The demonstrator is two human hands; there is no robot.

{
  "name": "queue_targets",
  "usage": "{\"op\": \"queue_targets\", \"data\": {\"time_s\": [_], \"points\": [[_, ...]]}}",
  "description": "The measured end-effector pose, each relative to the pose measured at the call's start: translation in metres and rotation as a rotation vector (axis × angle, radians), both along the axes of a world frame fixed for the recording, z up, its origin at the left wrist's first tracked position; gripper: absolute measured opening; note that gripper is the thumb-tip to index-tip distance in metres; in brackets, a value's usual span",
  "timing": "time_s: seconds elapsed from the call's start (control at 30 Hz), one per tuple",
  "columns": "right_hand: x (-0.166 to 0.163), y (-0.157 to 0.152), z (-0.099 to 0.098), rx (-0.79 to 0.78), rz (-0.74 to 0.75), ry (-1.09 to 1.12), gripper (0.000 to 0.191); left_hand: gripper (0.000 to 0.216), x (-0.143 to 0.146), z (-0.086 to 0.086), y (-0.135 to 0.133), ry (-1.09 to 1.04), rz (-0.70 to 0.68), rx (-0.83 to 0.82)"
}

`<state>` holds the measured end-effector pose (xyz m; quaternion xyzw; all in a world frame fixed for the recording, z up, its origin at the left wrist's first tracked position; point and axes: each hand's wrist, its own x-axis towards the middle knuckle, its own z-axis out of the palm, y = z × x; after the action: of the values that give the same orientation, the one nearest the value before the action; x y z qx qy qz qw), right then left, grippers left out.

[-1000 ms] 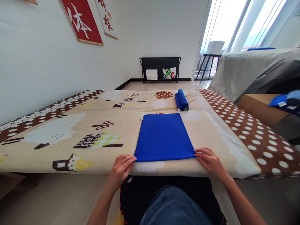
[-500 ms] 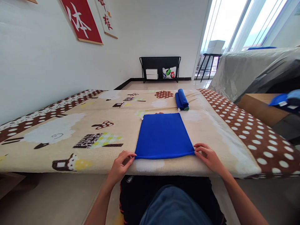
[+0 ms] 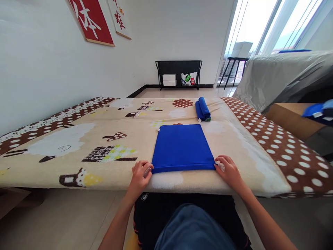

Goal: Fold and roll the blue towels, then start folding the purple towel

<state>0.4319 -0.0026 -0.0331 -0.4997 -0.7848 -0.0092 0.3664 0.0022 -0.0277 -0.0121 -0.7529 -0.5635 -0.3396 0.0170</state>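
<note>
A blue cloth (image 3: 182, 144) lies flat on the patterned blanket (image 3: 145, 139), with a narrow strip folded over along its near edge. My left hand (image 3: 142, 173) pinches the near left corner of that strip between thumb and fingers. At the near right corner, my right hand (image 3: 229, 172) grips the strip the same way. A small white tag shows on the cloth's far left side. Beyond its far right corner rest rolled blue cloths (image 3: 203, 109), with a white tag and a bit of green at the near end.
Brown polka-dot borders run along both sides of the blanket. A cardboard box (image 3: 288, 119) with blue items on it stands at the right, near a plastic-covered piece of furniture (image 3: 291, 74). Against the far wall is a black rack (image 3: 179, 71).
The cloth's near edge has been turned over into a flat folded strip, moving slightly away from me. Both hands stay at its corners. The view has shifted slightly.
</note>
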Motion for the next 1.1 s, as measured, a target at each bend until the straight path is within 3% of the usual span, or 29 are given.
{"op": "queue_targets", "data": {"time_s": [0.17, 0.3, 0.4, 0.63, 0.83, 0.93, 1.1], "points": [[0.002, -0.006, 0.001, 0.018, 0.109, -0.089, 0.031, 0.020, 0.004, 0.002, -0.004, 0.049, -0.023, 0.045], [0.002, -0.011, 0.005, 0.005, 0.094, -0.088, 0.029, 0.016, 0.014, 0.008, -0.009, 0.073, 0.011, 0.036], [-0.008, -0.011, 0.008, 0.019, 0.020, -0.071, 0.018, 0.018, 0.022, 0.010, -0.009, 0.101, 0.098, 0.034], [-0.043, -0.008, 0.019, 0.047, -0.222, -0.161, 0.026, 0.008, 0.041, 0.012, -0.010, 0.176, 0.151, -0.006], [-0.048, -0.009, 0.020, 0.076, -0.188, -0.181, 0.008, 0.038, 0.065, 0.009, -0.013, 0.315, -0.052, 0.137], [-0.047, -0.008, 0.015, 0.125, -0.139, -0.186, 0.010, 0.039, 0.070, 0.002, -0.011, 0.319, -0.123, 0.174], [-0.048, -0.010, 0.011, 0.189, -0.055, -0.260, 0.020, 0.040, 0.068, -0.002, -0.017, 0.225, -0.125, 0.131]]}}
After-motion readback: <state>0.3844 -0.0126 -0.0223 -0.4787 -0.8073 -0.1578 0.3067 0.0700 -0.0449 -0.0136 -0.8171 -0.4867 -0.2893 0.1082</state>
